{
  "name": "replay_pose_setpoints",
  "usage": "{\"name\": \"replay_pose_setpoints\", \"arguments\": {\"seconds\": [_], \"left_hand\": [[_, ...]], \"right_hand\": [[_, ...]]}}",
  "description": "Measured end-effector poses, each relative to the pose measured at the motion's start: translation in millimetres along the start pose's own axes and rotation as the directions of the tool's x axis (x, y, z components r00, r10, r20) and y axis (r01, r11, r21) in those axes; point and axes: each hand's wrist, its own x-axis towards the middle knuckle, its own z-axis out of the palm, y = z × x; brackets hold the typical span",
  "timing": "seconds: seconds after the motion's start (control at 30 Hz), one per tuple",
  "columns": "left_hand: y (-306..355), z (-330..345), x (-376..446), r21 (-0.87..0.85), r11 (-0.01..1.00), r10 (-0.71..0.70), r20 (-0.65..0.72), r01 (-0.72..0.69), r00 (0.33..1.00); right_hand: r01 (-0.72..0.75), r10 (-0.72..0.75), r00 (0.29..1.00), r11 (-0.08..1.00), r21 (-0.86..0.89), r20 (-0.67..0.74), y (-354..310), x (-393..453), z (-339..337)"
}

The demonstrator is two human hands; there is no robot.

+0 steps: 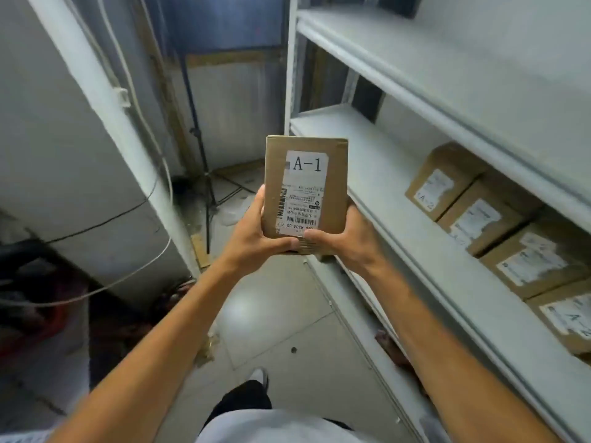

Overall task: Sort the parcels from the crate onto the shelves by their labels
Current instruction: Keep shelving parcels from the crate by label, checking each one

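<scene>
So there's this small brown cardboard parcel (305,190), flat-sided and matte, with a white paper label (303,193) reading "A-1" over a barcode. Both hands hold it upright in mid-air by its bottom end: the left hand (256,231) curls round the lower left edge, the right hand (348,238) round the lower right, thumbs nearly meeting on the front. Arms stretched forward, forearms bare. Just right, a pale grey metal shelf (415,199) carries a row of similar labelled cardboard boxes (479,215).
</scene>
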Motion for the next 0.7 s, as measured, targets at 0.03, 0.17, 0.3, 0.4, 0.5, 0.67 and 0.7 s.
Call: {"name": "replay_pose_setpoints", "arguments": {"seconds": [0.03, 0.17, 0.3, 0.4, 0.5, 0.67, 0.7], "left_hand": [[19.1, 6.2, 20.3, -0.009, 0.999, 0.048, 0.054, -0.048, 0.997], [86.6, 30.2, 93.9, -0.061, 0.974, 0.224, 0.209, -0.216, 0.952], [139.2, 63.6, 151.0, -0.150, 0.925, 0.379, 0.337, -0.348, 0.862], [165.1, 101.3, 180.7, -0.222, 0.904, 0.426, 0.407, -0.365, 0.808], [184.4, 148.0, 198.6, -0.206, 0.887, 0.462, 0.436, -0.414, 0.772], [203.8, 240.3, 197.7, -0.149, 0.818, 0.538, 0.539, -0.555, 0.648], [204.6, 259.3, 193.0, -0.154, 0.813, 0.539, 0.562, -0.561, 0.627]], "right_hand": [[0.012, -0.012, 0.998, 1.000, -0.010, -0.065, -10.6, 4.2, -21.1], [0.063, -0.089, 0.952, 0.993, -0.098, -0.294, -54.1, 16.9, -99.4], [0.078, -0.140, 0.866, 0.986, -0.147, -0.480, -82.3, 20.2, -156.2], [0.037, -0.148, 0.794, 0.980, -0.197, -0.589, -90.3, 12.9, -192.4], [-0.038, -0.125, 0.717, 0.975, -0.218, -0.685, -87.2, -2.1, -226.9], [-0.172, -0.038, 0.580, 0.971, -0.168, -0.814, -56.4, -52.4, -273.6], [-0.197, -0.022, 0.555, 0.968, -0.157, -0.831, -48.3, -66.0, -282.5]]}}
